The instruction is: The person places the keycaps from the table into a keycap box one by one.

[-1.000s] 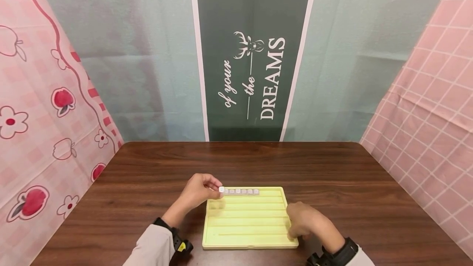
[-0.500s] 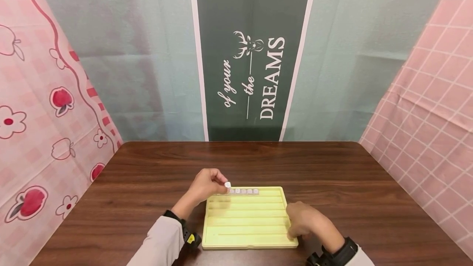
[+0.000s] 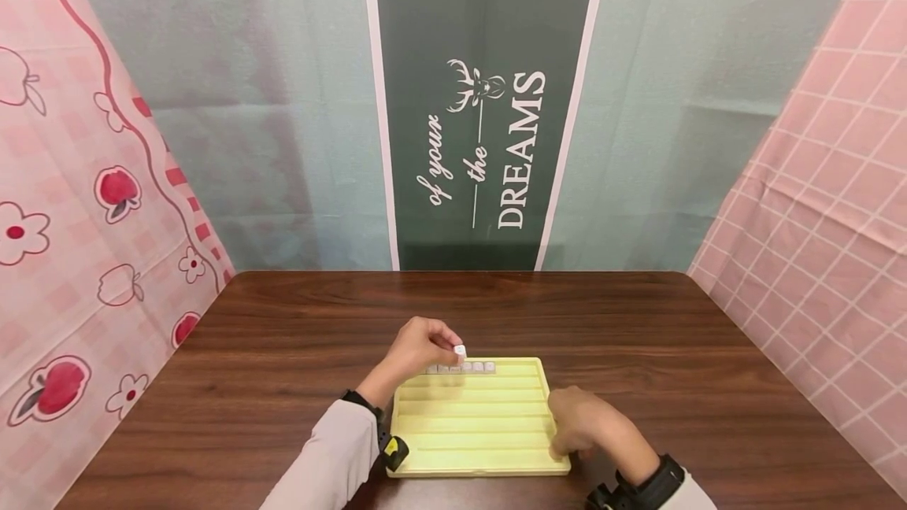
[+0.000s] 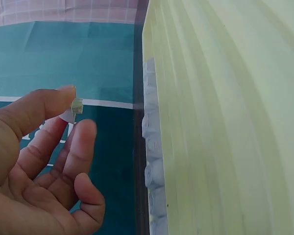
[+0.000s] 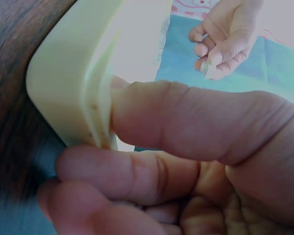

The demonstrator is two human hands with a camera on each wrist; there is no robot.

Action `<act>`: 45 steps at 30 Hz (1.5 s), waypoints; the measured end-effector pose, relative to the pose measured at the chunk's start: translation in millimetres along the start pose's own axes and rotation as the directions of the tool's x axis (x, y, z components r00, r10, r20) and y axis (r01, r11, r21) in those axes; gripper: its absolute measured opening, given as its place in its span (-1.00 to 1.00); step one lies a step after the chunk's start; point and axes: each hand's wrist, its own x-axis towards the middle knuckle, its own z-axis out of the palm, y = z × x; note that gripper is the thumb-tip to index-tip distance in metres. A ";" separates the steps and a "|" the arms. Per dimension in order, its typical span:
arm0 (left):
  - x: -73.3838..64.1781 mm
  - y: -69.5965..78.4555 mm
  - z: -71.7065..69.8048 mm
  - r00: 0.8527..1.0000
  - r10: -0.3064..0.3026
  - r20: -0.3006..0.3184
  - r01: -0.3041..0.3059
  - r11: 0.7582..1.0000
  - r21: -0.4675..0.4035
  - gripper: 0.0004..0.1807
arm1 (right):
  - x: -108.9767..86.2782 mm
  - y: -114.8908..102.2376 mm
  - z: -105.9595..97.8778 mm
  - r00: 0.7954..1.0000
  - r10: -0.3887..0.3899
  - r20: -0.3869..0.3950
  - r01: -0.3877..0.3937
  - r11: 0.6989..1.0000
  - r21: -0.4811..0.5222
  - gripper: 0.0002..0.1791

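In the head view my left hand [image 3: 418, 346] pinches a small white keycap [image 3: 460, 351] between thumb and fingertips, just above the far edge of a pale yellow ridged tray [image 3: 482, 441]. The left wrist view shows the held keycap [image 4: 77, 106] side-on with its hollow underside turned toward the tray. A row of white keycaps [image 3: 479, 367] sits in the tray's farthest groove, its left part hidden behind my left hand. At the tray's right side, my right hand [image 3: 583, 420] grips the wall, thumb inside and fingers outside, as the right wrist view shows.
The tray lies on a dark wood-grain table [image 3: 638, 337]. A green cloth with printed lettering [image 3: 524, 152] hangs behind it. Pink patterned cloths stand at the left [image 3: 85, 203] and at the right [image 3: 829, 258].
My left hand has moved right and slightly up from the row's left end, carrying the pinched keycap along the tray's far edge. My right hand stays on the tray's side.
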 end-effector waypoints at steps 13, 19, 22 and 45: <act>13.5 6.0 17.7 0.997 -0.072 0.010 0.071 0.997 0.037 -0.84 | -0.2 -0.3 -1.1 1.000 0.009 0.011 -0.009 1.000 0.007 -0.76; 18.0 5.2 24.6 0.994 -0.106 0.006 0.105 0.993 0.053 -0.82 | -0.1 -1.0 -1.1 1.000 0.000 0.019 -0.001 1.000 0.019 -0.77; 19.8 4.8 26.7 0.994 -0.107 0.002 0.107 0.992 0.065 -0.83 | -0.5 -1.0 -1.0 1.000 -0.002 0.015 0.002 1.000 0.023 -0.77; 32.4 9.7 55.5 0.999 -0.039 -0.007 0.039 0.959 0.281 -0.84 | -0.2 0.2 0.0 1.000 -0.009 0.007 0.009 1.000 0.008 -0.78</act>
